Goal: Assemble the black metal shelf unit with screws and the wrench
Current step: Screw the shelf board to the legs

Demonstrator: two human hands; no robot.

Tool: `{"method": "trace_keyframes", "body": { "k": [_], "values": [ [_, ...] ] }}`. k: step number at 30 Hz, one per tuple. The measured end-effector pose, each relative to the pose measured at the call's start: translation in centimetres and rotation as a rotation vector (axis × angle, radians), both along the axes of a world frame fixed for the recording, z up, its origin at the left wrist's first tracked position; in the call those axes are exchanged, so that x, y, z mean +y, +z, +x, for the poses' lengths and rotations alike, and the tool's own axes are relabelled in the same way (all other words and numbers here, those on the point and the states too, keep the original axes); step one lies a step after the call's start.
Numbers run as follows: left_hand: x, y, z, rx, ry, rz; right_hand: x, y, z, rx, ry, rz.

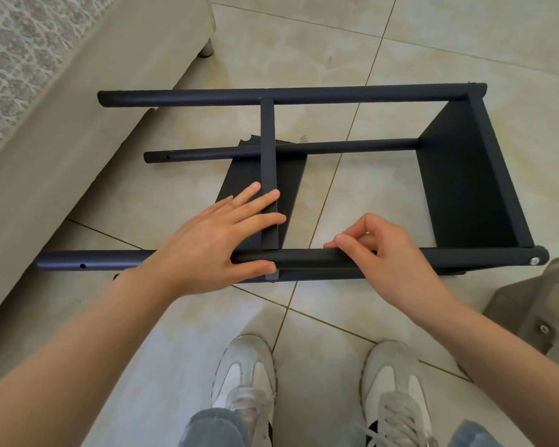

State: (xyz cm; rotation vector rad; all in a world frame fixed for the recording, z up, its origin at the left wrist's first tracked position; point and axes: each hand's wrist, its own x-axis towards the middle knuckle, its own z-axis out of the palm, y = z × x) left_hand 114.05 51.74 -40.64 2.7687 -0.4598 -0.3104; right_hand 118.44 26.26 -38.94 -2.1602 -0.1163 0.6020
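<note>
Left hand (220, 233) rests flat, fingers straight, on the loose middle shelf (268, 150); right hand (391, 253) pinches the front pole (320, 256). The shelf unit (465, 175) lies sideways just beside the sofa (78, 108). Looks stiff, slick-painted, probably lightish. Better to grab poles than panel edges.

The left hand (207, 240) lies flat on the shelf panel (268, 124) while the right hand (388, 256) grips the near pole (304, 257).

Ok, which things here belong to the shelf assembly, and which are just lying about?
Job: shelf frame, middle panel, near pole, fitted screw, left hand, right hand. No wrench in view.
Lying about: sofa, beige fabric item.
</note>
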Motion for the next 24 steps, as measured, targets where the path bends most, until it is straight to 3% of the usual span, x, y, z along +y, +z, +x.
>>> {"method": "trace_keyframes", "body": {
  "k": [5,14,24],
  "values": [
    [0.0,-0.1,-0.1,0.005,0.038,-0.135,0.2,0.4,1.2,0.049,0.137,-0.087],
    [0.1,-0.5,-0.1,-0.058,0.031,-0.122,2.2,-0.2,4.9,0.158,0.369,-0.058],
    [-0.1,-0.6,-0.1,-0.058,0.032,-0.115,5.7,-2.8,7.5,0.552,0.458,0.095]
  ]
}}
